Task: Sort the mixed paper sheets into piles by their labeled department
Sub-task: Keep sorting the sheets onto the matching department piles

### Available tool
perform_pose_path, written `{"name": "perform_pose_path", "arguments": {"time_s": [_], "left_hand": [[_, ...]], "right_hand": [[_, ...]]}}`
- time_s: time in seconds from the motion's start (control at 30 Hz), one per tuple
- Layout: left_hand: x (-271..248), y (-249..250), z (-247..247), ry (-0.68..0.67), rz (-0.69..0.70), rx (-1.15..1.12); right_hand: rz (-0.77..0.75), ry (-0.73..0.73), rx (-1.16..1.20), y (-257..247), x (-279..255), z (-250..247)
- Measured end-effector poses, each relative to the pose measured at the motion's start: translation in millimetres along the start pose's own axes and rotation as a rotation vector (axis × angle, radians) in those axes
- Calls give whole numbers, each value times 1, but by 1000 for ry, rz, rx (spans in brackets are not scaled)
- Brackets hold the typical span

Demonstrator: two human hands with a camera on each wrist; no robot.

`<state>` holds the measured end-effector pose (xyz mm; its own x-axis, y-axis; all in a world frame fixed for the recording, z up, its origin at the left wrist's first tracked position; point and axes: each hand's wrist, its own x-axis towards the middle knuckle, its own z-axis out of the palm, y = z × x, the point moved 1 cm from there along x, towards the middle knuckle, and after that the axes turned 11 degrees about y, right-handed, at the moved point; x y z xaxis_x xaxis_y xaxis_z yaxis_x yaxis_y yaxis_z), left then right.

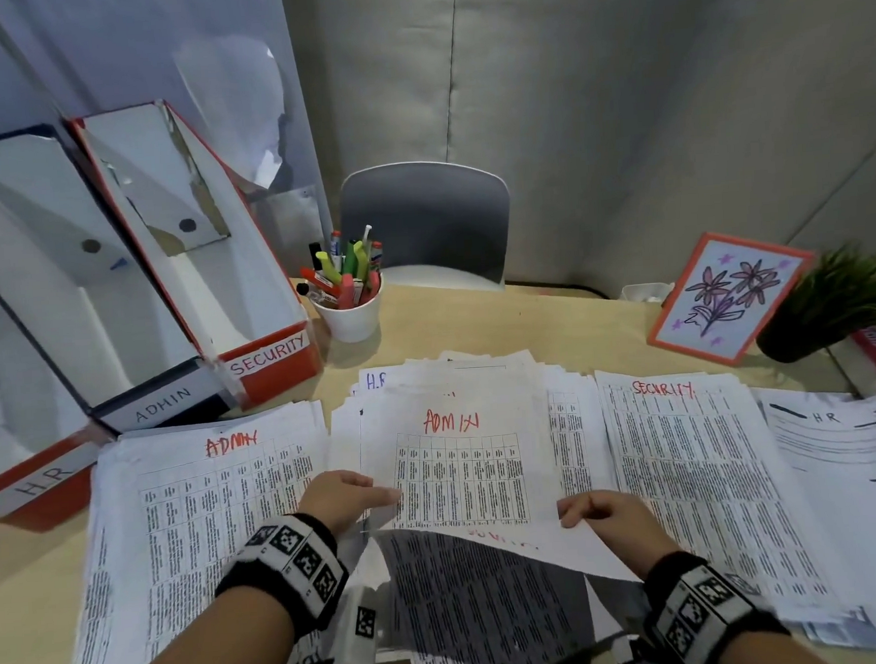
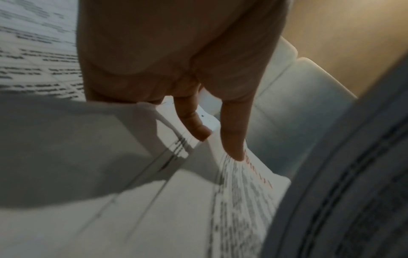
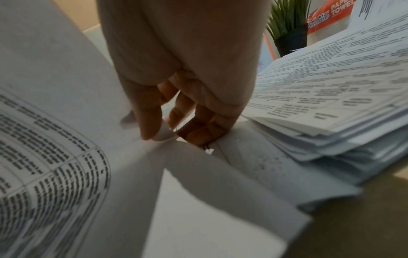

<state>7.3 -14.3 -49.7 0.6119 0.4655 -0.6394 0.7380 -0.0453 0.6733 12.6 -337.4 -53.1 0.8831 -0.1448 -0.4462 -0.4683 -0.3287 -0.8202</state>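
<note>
Both hands grasp one lifted sheet [image 1: 465, 479] headed "ADMIN" in red: the left hand [image 1: 341, 499] pinches its left edge, thumb on top, and the right hand [image 1: 609, 519] curls round its near right corner. This sheet hangs raised over the middle stack [image 1: 484, 616] at the centre of the desk, whose next page shows red writing that cannot be read.

At nine o'clock lies a pile [image 1: 197, 531] topped "ADMIN". At three o'clock sits a pile [image 1: 691, 475] headed "SECURITY", with an "H.R" pile [image 1: 844, 466] just beyond it toward the desk's right edge. A sheet marked "H.R" in blue [image 1: 376, 380] pokes out from the far end of the middle stack.

Three upright file boxes stand at ten o'clock, labelled "SECURITY" [image 1: 268, 355], "ADMIN" [image 1: 163, 404] and "H.R" [image 1: 42, 481]; the first two look hollow, and the third's inside is out of sight. A white cup [image 1: 350, 316] at twelve o'clock holds markers and pens.

At two o'clock a framed flower drawing [image 1: 728, 296] leans beside a potted green plant [image 1: 834, 302]; next to it a red pack [image 3: 326, 15] reads "PAPER TOWEL", partly cut off.

All of it rests on a pale wooden desk [image 1: 527, 321], with a grey chair [image 1: 427, 224] behind and grey partition walls.
</note>
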Motion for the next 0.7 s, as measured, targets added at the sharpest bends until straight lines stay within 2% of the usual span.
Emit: {"name": "perform_pose_path", "arguments": {"time_s": [0.2,0.27,0.37,0.57,0.7], "left_hand": [[-4,-2,2,-39,211,210],[-4,0,1,-59,221,293],[-3,3,-1,-133,151,337],[-5,0,-4,-196,143,311],[-5,-6,-2,-132,272,290]], "right_hand": [[41,4,-35,2,1,4],[65,23,-18,2,1,5],[86,57,26,1,0,10],[32,80,-101,2,3,20],[43,67,-95,2,0,22]]}}
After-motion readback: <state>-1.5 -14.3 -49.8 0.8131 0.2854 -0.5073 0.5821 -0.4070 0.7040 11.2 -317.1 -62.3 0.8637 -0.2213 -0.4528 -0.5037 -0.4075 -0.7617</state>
